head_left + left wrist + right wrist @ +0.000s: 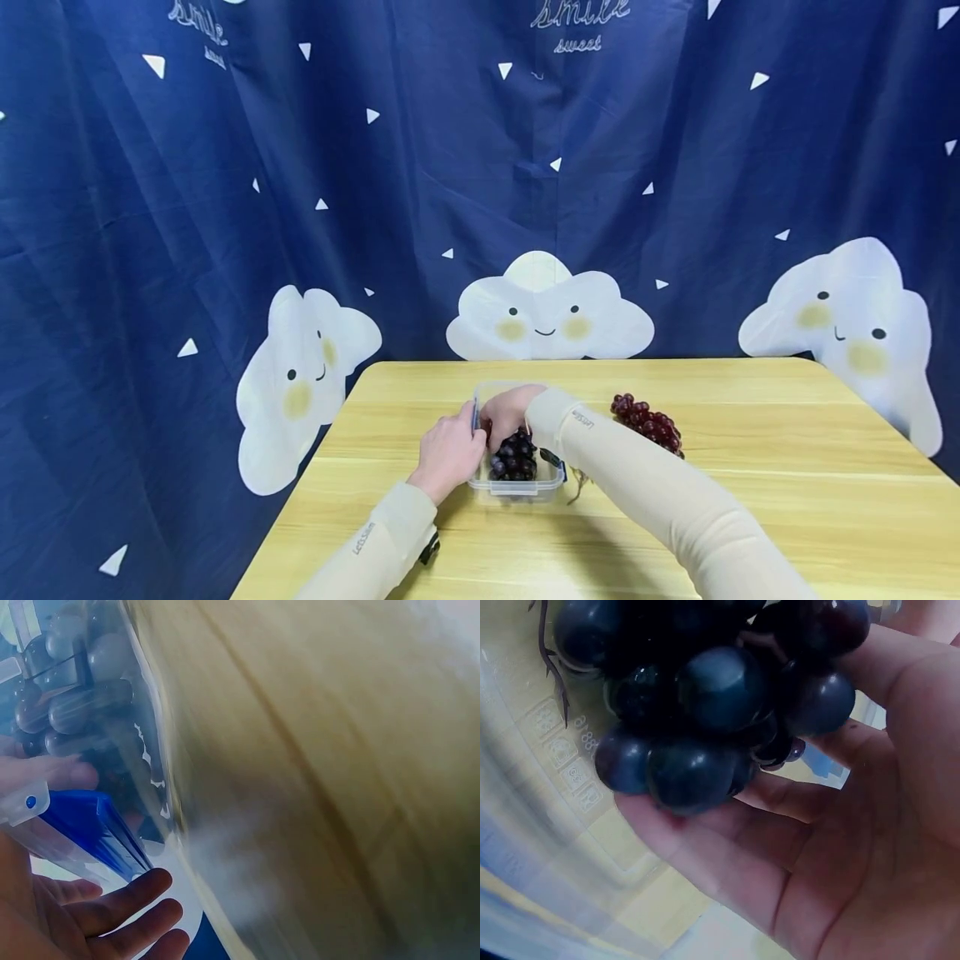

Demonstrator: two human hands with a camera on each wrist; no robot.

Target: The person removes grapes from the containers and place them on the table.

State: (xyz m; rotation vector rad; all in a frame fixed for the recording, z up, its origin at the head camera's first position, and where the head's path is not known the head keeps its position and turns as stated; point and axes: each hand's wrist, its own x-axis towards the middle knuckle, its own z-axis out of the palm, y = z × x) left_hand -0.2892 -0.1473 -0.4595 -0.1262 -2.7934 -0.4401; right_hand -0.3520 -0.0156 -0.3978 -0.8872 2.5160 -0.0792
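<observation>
A clear plastic container stands on the table with a bunch of dark grapes inside it. My right hand reaches in from above and grips the bunch; in the right wrist view its fingers curl under the dark grapes. At the container's left side, my left hand holds the wall. The left wrist view shows the thumb over a blue-edged latch and the other fingers below it. Part of the bunch is hidden behind my right hand.
To the right, beyond my right forearm, lies a bunch of red grapes. A thin stem shows beside the container's right side. The wooden table ends at the back against a blue curtain with clouds.
</observation>
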